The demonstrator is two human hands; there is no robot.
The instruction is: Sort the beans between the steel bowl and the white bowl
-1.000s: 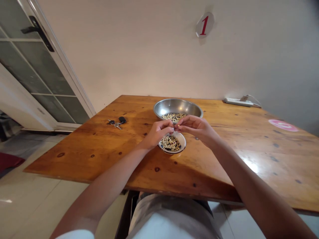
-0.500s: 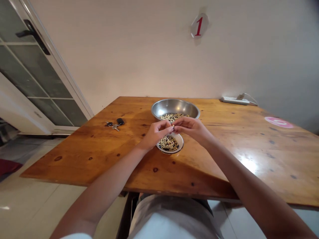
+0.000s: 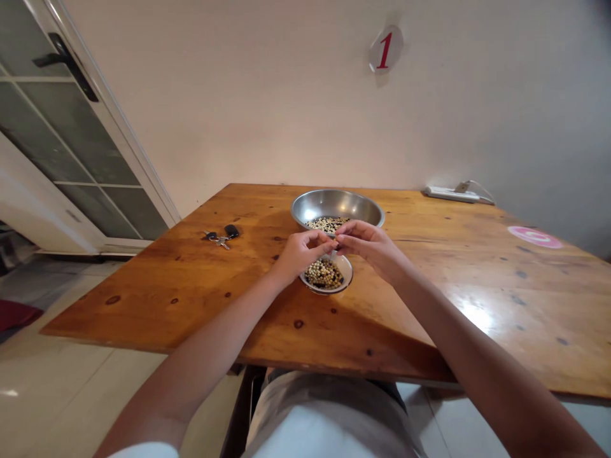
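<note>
Both my hands meet just above the far rim of a small white bowl [image 3: 349,280], fingertips together. My left hand [image 3: 304,252] is pinched closed, and my right hand [image 3: 367,243] is closed in a pinch against it. Whatever lies between the fingertips is too small to make out. Inside the small bowl lie mixed pale and dark beans [image 3: 324,273]. Behind my hands stands a wide steel basin [image 3: 338,202] with more pale and dark beans [image 3: 324,224] on its bottom; my fingers cover part of its near side.
A bunch of keys with a black fob [image 3: 231,231] lies on the wooden table [image 3: 267,318], left of the basin. At the back right is a white power strip [image 3: 452,193] with a plug and cable. A pink round sticker [image 3: 534,237] marks the right side.
My fingertips have shifted slightly to the right and my right fingers have curled a little more. A pale bean seen between the fingertips before no longer shows. The bowls stay put.
</note>
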